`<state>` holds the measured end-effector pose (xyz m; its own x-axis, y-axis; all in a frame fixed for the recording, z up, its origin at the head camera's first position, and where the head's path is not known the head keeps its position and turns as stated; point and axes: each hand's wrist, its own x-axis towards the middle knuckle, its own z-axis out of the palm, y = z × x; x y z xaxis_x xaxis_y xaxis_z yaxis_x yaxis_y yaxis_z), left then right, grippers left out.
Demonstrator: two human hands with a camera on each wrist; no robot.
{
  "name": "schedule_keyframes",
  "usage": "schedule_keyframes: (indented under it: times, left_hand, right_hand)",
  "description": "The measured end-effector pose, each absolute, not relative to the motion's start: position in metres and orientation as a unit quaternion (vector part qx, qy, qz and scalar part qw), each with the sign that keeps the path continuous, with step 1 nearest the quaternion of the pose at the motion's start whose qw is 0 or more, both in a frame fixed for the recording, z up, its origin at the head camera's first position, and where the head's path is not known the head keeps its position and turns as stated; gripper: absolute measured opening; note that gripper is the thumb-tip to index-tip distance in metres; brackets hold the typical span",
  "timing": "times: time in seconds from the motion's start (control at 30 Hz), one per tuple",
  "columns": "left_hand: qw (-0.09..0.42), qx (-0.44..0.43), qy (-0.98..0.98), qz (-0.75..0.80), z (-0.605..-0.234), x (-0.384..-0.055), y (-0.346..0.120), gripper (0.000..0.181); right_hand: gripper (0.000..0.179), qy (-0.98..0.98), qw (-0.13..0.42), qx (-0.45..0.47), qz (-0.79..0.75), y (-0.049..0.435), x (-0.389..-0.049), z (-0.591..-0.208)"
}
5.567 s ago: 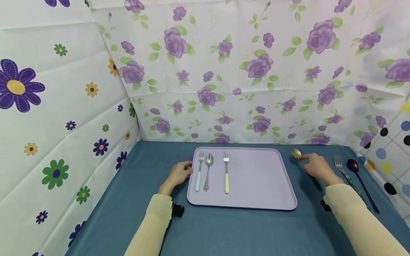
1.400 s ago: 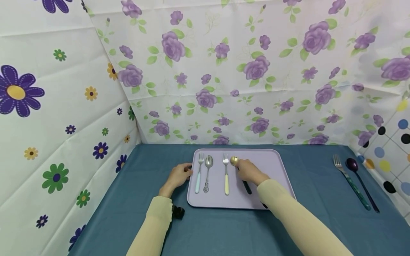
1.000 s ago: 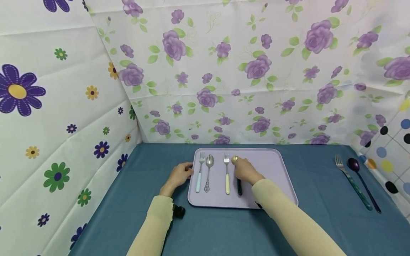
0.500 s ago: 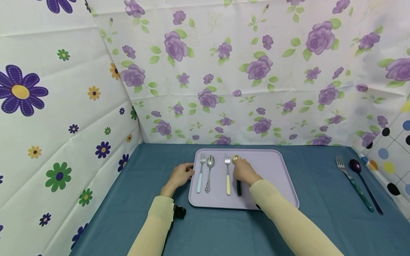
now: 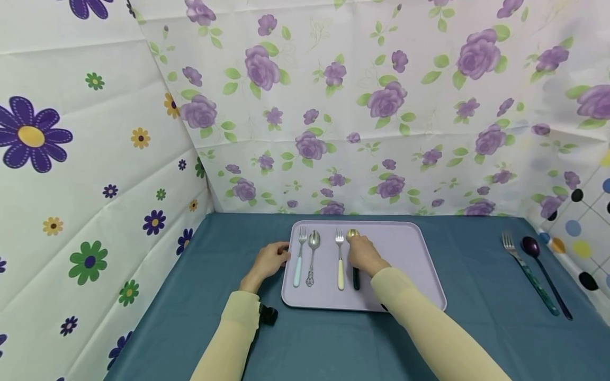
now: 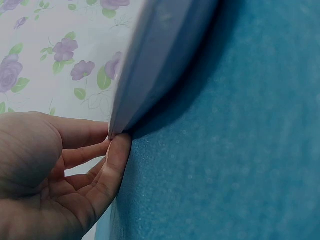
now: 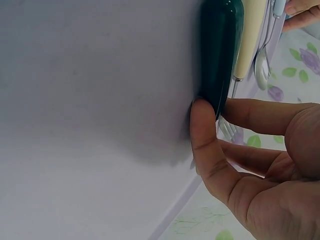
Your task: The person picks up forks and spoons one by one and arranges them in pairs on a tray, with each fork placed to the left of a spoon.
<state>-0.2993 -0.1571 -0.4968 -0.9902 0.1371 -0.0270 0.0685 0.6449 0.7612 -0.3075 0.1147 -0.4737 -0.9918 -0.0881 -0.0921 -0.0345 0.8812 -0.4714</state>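
My left hand (image 5: 268, 261) pinches the left rim of a lilac tray (image 5: 400, 246); the left wrist view shows thumb and finger meeting at the tray edge (image 6: 145, 75). On the tray, my right hand (image 5: 366, 255) pinches a spoon (image 5: 356, 279) with a gold bowl and dark green handle. Its middle is hidden behind the fingers; the right wrist view shows the handle (image 7: 220, 50) lying against the tray. Just left of it lies a yellow-handled fork (image 5: 340, 264). Farther left are a silver spoon (image 5: 312, 254) with an ornate handle and a fork (image 5: 299, 262) with a light blue handle.
On the blue tablecloth (image 5: 324, 344), right of the tray, lie a fork (image 5: 531, 275) with a green patterned handle and a dark purple spoon (image 5: 548, 278). Flowered cloth walls (image 5: 295, 106) stand behind and at the left, a dotted one (image 5: 583, 227) at the right.
My right hand has carried the gold-bowled spoon from the tablecloth leftward onto the tray. The spoon has turned from slanted to nearly parallel with the yellow-handled fork. My left hand stays at the rim.
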Motion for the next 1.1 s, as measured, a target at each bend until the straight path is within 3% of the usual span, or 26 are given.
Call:
schedule_keyframes:
  times: [0.37,1.1]
  left_hand:
    - [0.040,0.058,0.905,0.419,-0.4934,-0.3000,-0.1545,0.041]
    - [0.039,0.058,0.909,0.412,-0.4955,-0.3022,-0.1584,0.041]
  right_hand:
    - [0.032,0.969,0.056,-0.028,-0.238,0.1163,-0.3070,-0.4716]
    - [0.015,0.971,0.062,-0.032,-0.228,0.1171,-0.3062,-0.4672]
